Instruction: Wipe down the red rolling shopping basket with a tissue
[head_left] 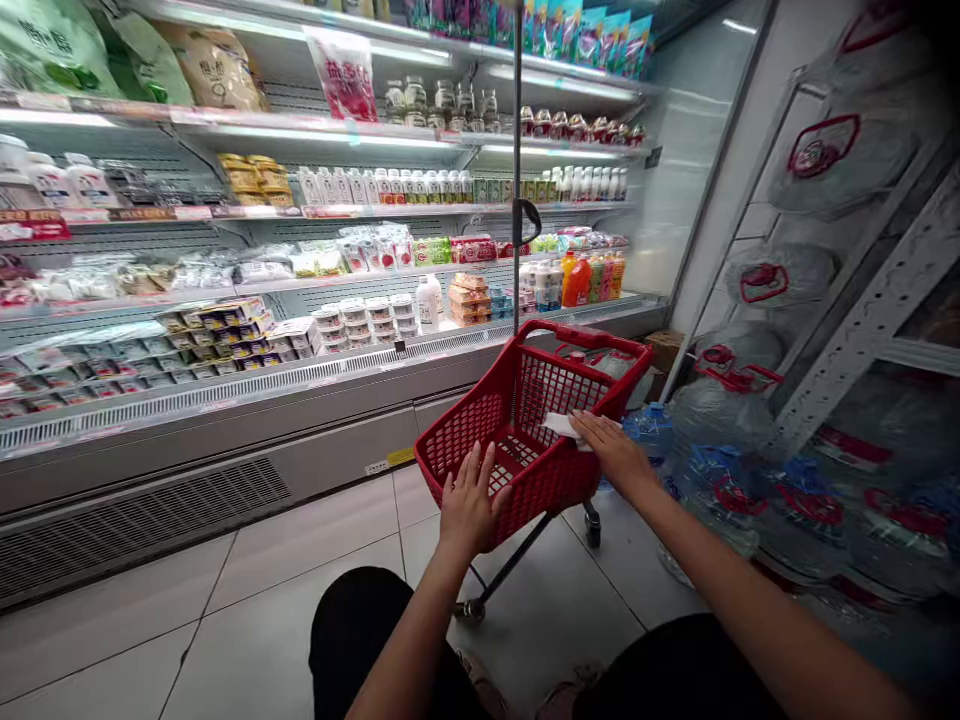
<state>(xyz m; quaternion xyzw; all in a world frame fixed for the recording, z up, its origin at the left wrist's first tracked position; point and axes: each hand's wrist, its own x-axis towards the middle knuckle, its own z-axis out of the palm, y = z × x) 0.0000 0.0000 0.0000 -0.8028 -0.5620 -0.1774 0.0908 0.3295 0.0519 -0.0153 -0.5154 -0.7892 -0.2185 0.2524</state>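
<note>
A red plastic shopping cart (517,500) on wheels stands in front of me, its basket slatted and tilted. My left hand (469,500) lies against the near left side of the basket, fingers stretched out and holding nothing. Over the right rim is my right hand (604,445), pressing a white cloth or tissue (561,425) onto the basket edge. The cloth's far end sticks out past the fingertips; the rest is hidden under the hand.
A refrigerated display case (337,390) with dairy cups, bottles and bags runs behind the cart. To the right, large water bottles (720,490) with red and blue handles crowd a white metal rack (862,330). Pale floor tiles (300,600) lie below.
</note>
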